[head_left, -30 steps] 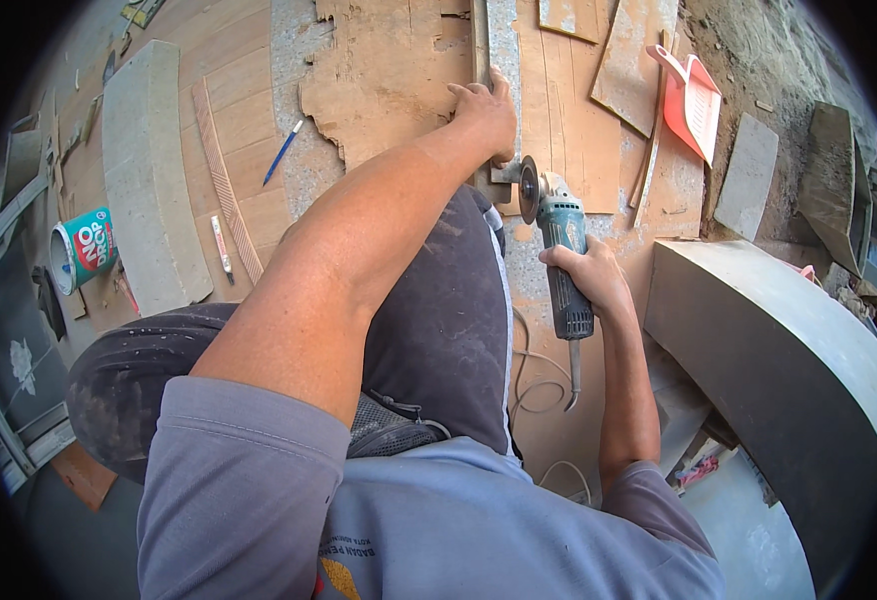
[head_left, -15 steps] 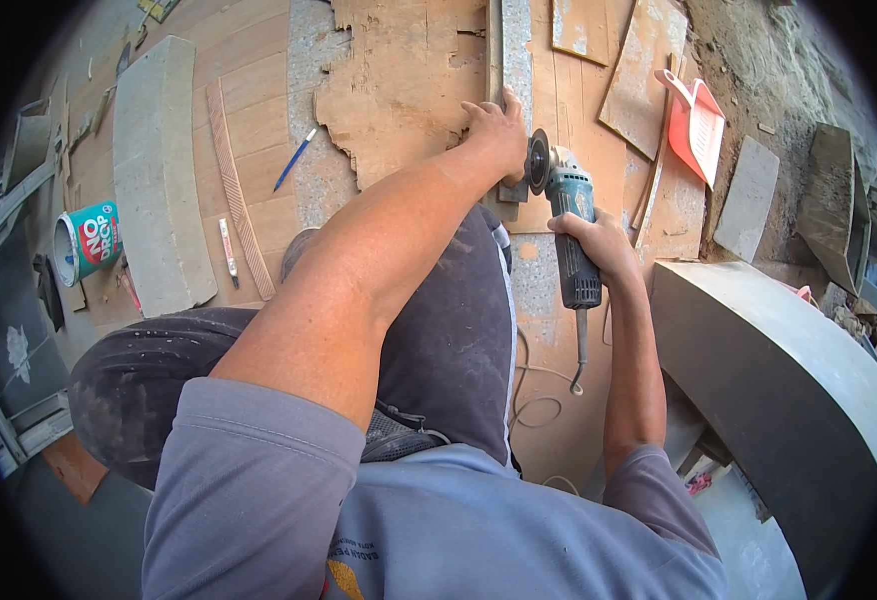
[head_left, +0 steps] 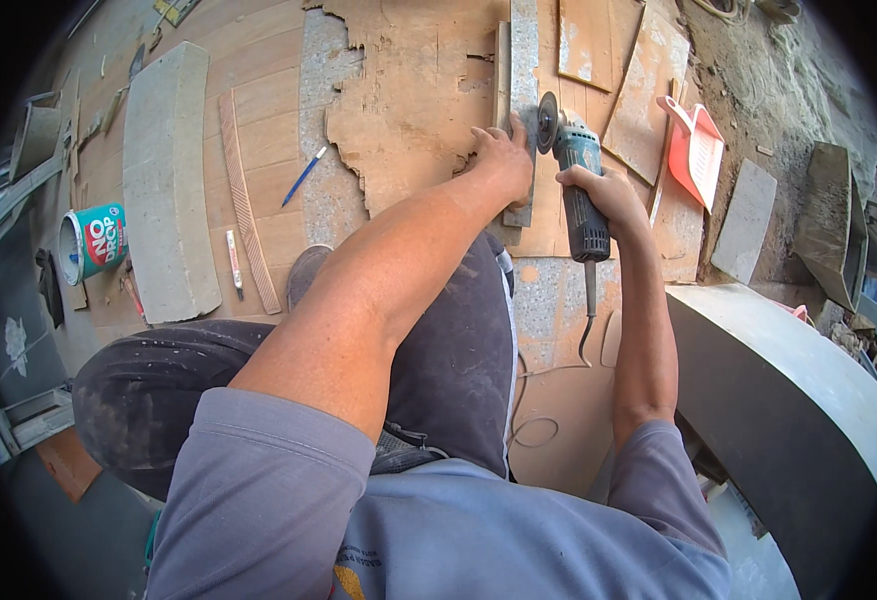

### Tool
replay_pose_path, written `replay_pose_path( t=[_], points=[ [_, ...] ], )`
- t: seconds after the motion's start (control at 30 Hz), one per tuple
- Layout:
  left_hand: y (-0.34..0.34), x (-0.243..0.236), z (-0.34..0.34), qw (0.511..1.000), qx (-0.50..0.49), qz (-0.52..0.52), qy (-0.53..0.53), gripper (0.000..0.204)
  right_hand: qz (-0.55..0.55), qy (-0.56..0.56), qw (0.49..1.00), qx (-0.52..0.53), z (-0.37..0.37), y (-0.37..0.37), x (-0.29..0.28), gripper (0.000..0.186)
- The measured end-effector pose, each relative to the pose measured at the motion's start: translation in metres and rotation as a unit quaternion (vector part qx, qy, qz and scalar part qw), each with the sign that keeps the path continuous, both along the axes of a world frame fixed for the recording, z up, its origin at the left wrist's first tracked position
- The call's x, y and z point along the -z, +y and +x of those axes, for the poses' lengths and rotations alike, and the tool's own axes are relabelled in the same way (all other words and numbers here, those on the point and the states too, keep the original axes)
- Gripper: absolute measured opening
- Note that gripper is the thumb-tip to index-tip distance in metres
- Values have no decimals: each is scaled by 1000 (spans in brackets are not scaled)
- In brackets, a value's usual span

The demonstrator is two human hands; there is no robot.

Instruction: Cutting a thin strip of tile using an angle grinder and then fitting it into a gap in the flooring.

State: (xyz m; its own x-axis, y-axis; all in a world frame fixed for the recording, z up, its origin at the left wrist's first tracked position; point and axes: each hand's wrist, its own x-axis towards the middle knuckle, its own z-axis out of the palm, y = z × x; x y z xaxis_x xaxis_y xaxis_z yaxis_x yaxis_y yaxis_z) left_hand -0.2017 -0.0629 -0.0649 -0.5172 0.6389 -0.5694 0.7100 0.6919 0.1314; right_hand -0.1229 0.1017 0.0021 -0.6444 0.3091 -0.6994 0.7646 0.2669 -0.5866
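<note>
My right hand (head_left: 611,200) is wrapped round the body of a teal and black angle grinder (head_left: 581,165). Its thin dark cutting disc (head_left: 548,122) stands on edge at the front, just right of my left fingertips. My left hand (head_left: 504,165) lies with fingers spread on a narrow grey strip (head_left: 524,75), which runs away from me beside a thin long bar (head_left: 503,70). Whether the disc touches the strip cannot be made out. Left of the strip lies a ragged, broken plywood sheet (head_left: 409,100).
A pink dustpan (head_left: 697,150) and board pieces (head_left: 647,80) lie right. A big grey curved panel (head_left: 789,350) stands near my right arm. To the left are a concrete slab (head_left: 166,190), a wood strip (head_left: 244,200), a blue pen (head_left: 305,177), a white marker (head_left: 235,262) and a teal can (head_left: 94,243).
The grinder has moved forward, so its disc now stands farther along the strip, beside my left fingertips. My left hand stays on the strip. The whole view has shifted slightly.
</note>
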Motion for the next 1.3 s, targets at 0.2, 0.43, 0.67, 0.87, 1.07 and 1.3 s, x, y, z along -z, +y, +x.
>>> replay_pose_path(
  t=[0.2,0.43,0.67,0.87,1.07,1.3],
  points=[
    [0,-2,1,1000,7,9,1,115,-5,13,1000,6,-35,14,4,45],
    [-1,-2,-1,1000,4,4,1,109,4,31,999,10,-50,20,2,47],
    [2,-2,1,1000,8,1,-3,107,8,8,1000,-5,-42,18,7,47],
    [2,3,-2,1000,4,-3,5,106,10,9,1000,-9,-8,9,10,47],
    [0,-5,0,1000,25,-16,-3,106,17,-16,1000,-7,45,-14,-8,48],
    [-1,7,1,999,5,16,33,118,55,-35,998,-9,91,-37,-24,51]
  ],
)
